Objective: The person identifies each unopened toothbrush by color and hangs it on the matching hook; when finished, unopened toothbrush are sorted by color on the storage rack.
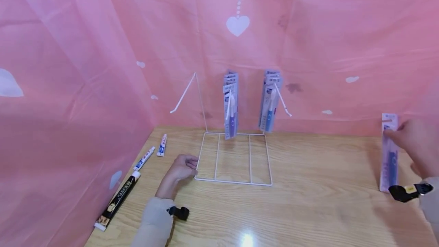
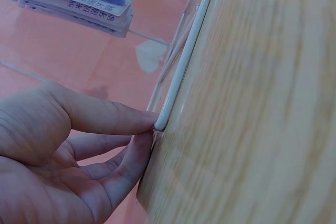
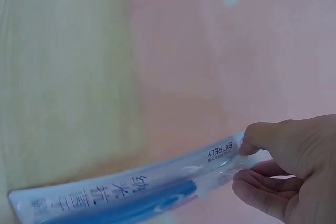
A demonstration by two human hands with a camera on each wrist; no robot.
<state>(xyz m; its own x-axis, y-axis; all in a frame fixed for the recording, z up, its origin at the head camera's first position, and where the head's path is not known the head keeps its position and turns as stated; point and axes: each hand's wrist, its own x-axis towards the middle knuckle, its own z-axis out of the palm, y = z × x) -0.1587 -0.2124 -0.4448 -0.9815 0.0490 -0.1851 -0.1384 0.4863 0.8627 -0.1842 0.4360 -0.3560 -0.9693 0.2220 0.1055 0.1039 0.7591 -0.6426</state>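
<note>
My left hand (image 1: 181,167) pinches the front left corner of a white wire display rack (image 1: 233,182) standing on the table; in the left wrist view, thumb and finger meet at the wire's bend (image 2: 160,124). At the far right, my right hand (image 1: 420,146) holds a packaged toothbrush (image 1: 388,159) with a blue handle, pinching it near its top. Its package (image 3: 173,174) slants across the right wrist view. Packs of purple toothbrushes (image 1: 232,121) hang on the rack's middle hook, and packs of blue toothbrushes (image 1: 269,115) on its right hook. The left hook (image 1: 183,92) carries nothing.
On the table's left side lie two small toothpaste tubes, one (image 1: 162,145) farther back and one (image 1: 144,158) nearer, plus a larger black toothpaste tube (image 1: 118,201). Pink cloth (image 1: 326,48) hangs behind the wooden table (image 1: 308,209) and along its left side.
</note>
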